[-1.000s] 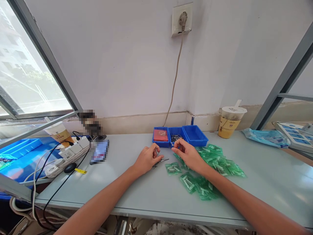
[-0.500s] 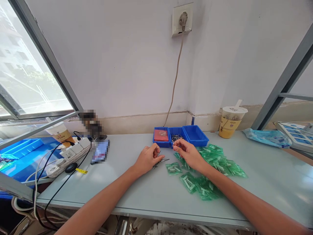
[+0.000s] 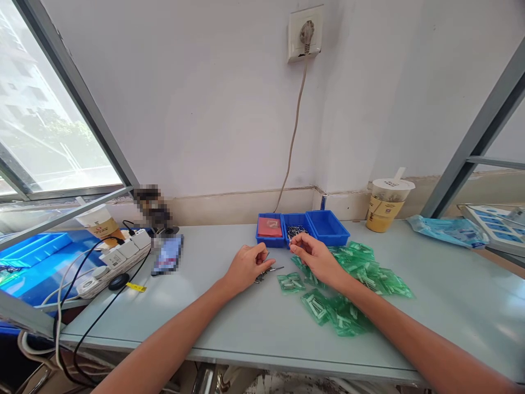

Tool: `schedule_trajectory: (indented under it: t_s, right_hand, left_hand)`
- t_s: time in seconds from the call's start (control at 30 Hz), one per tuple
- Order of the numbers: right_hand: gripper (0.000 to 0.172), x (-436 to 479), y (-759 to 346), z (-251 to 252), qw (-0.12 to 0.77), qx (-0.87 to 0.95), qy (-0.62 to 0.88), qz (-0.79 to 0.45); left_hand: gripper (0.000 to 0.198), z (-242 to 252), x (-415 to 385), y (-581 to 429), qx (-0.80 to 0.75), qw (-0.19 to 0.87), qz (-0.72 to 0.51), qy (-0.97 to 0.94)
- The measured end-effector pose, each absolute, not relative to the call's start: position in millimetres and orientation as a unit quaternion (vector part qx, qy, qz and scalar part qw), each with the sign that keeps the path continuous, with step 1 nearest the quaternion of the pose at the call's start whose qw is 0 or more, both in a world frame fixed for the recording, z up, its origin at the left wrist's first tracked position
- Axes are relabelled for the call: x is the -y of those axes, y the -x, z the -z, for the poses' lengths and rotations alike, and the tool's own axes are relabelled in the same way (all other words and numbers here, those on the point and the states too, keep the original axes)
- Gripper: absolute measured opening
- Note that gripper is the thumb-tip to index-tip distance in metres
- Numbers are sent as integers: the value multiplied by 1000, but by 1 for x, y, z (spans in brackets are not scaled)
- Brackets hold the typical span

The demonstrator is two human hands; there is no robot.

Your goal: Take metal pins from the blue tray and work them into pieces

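My left hand (image 3: pixel 246 266) is closed, its thumb and fingers curled in just over a small heap of thin metal screws (image 3: pixel 259 278) on the table. One screw juts out past the thumb tip; whether the fingers grip any is hidden. My right hand (image 3: pixel 312 256) pinches thumb and forefinger together in front of the middle blue bin (image 3: pixel 286 234). Anything in that pinch is too small to name. Dark and silvery screws (image 3: pixel 296 230) lie in the middle bin. Small green plastic bags of screws (image 3: pixel 315 305) are spread beneath and beside my right forearm, with a single bag (image 3: pixel 291 283) between the hands.
The left blue bin (image 3: pixel 261 241) holds a red packet (image 3: pixel 269 227); the right blue bin (image 3: pixel 328 227) adjoins. A drink cup (image 3: pixel 385 207) and blue plastic packet (image 3: pixel 447 231) stand behind right. At left are a phone (image 3: pixel 168 255), power strip (image 3: pixel 117 265) and black cables.
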State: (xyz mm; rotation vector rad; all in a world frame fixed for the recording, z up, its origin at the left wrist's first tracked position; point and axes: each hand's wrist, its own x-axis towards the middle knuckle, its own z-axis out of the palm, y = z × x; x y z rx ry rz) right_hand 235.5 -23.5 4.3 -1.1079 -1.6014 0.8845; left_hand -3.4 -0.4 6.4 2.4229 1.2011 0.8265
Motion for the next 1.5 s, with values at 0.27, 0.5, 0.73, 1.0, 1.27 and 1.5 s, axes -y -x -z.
schedule_trajectory:
  t_s: [0.27, 0.5, 0.73, 1.0, 1.27, 1.5]
  right_hand:
    - [28, 25, -235, -7, 475, 655, 462, -364]
    - [28, 24, -236, -5, 478, 652, 459, -369]
    - [30, 25, -235, -7, 478, 651, 459, -371]
    - [38, 26, -236, -11, 475, 630, 449, -420]
    - [41, 31, -235, -17, 498, 591, 440, -457]
    - [27, 26, -237, -10, 500, 645, 472, -333]
  left_hand:
    - [26, -5, -1, 3, -414, 141, -292, -851]
    - [23, -3, -2, 3, -418, 136, -302, -846]
    - [22, -4, 0, 4, -422, 132, -310, -842]
    - [21, -4, -1, 4, -414, 135, -300, -849]
    - [20, 1, -5, 3, -412, 138, -287, -854]
    - [14, -2, -3, 3, -407, 150, -289, -853]
